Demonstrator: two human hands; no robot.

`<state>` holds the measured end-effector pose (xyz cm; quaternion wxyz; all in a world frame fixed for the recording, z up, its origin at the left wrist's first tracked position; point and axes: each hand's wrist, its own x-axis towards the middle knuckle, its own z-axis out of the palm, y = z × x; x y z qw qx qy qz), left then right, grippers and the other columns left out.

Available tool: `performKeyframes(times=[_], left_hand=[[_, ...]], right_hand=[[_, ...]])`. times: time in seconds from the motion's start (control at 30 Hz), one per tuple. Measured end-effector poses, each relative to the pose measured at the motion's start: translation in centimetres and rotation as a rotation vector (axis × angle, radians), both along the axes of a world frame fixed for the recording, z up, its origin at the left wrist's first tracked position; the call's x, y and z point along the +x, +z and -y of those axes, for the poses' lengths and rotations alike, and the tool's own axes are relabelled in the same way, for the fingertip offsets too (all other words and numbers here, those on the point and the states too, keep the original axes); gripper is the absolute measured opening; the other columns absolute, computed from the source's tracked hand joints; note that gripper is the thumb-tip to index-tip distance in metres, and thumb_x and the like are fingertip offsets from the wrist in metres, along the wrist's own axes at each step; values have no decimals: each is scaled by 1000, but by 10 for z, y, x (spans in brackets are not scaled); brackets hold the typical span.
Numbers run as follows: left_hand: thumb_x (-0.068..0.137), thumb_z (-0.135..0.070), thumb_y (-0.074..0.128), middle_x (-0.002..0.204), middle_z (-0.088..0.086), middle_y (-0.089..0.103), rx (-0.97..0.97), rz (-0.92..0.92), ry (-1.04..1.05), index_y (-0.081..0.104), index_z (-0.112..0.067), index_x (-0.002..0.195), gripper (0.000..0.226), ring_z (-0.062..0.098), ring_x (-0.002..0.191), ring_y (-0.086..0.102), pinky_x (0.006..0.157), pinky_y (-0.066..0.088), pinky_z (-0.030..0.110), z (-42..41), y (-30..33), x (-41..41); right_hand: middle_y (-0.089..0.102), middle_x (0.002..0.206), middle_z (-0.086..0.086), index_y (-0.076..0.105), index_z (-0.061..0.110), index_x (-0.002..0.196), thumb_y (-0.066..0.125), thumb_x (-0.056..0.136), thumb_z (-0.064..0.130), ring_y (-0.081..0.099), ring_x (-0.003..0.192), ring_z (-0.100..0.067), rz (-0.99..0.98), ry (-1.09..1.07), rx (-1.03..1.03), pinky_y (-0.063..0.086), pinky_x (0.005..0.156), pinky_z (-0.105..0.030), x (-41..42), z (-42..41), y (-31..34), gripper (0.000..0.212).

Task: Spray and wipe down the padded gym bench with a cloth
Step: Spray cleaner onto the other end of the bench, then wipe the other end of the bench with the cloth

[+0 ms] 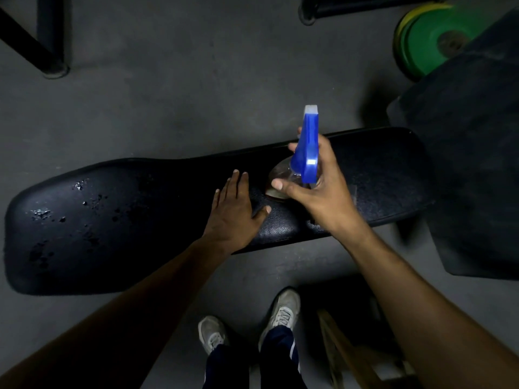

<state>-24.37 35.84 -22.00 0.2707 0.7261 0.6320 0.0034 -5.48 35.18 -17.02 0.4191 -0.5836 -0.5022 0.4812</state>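
A black padded bench (118,220) lies across the view, with wet droplets and worn spots on its wide left end. My right hand (317,192) grips a clear spray bottle (280,175) with a blue trigger head, held upright over the bench's narrower right half, nozzle pointing away from me. My left hand (236,203) rests flat on the bench's middle, fingers apart, just left of the bottle. No cloth is visible.
Grey floor surrounds the bench. Green and yellow weight plates (429,37) lean at the top right beside a dark padded block (471,153). A black frame leg (53,63) stands top left. My shoes (283,313) are below the bench, and a wooden piece (337,349) lies lower right.
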Motion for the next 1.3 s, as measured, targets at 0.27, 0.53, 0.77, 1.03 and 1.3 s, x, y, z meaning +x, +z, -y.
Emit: performKeyframes(times=[0.27, 0.53, 0.77, 1.03, 1.3], left_hand=[[89, -57, 56, 167, 8, 7, -16, -35, -8, 10, -12, 159, 94, 24, 153, 11, 123, 7, 42, 2, -11, -1], [89, -54, 58, 167, 11, 9, -62, -91, 23, 13, -10, 158, 94, 26, 153, 12, 123, 9, 45, 15, -21, -9], [91, -55, 55, 167, 10, 5, -93, -145, 43, 8, -10, 158, 94, 25, 154, 7, 123, 7, 44, 23, -25, -26], [92, -56, 54, 167, 10, 3, -104, -131, 95, 7, -11, 159, 93, 26, 154, 6, 123, 7, 44, 42, -25, -52], [92, -52, 56, 167, 9, 4, -72, -66, 122, 10, -12, 159, 91, 26, 153, 8, 123, 6, 44, 54, -13, -97]], right_hand=[[47, 159, 1, 27, 49, 161, 93, 69, 43, 41, 152, -7, 27, 28, -215, 31, 129, -48, 43, 40, -36, 113], [-3, 179, 0, 9, 36, 168, 69, 87, 69, -3, 166, -25, 925, 365, -342, 3, 134, -52, 70, 55, -86, 106], [-12, 177, 4, -1, 38, 168, 52, 107, 46, -7, 165, -21, 1092, 424, -260, 8, 133, -45, 82, 51, -101, 81], [30, 174, -3, 32, 25, 165, 42, 104, 7, 30, 161, -26, 1076, 280, -277, 28, 129, -42, 62, 61, -84, 65], [76, 119, -14, 51, 36, 150, 53, 106, 21, 72, 107, -41, 746, 161, -391, 57, 90, -45, -16, 111, -46, 46]])
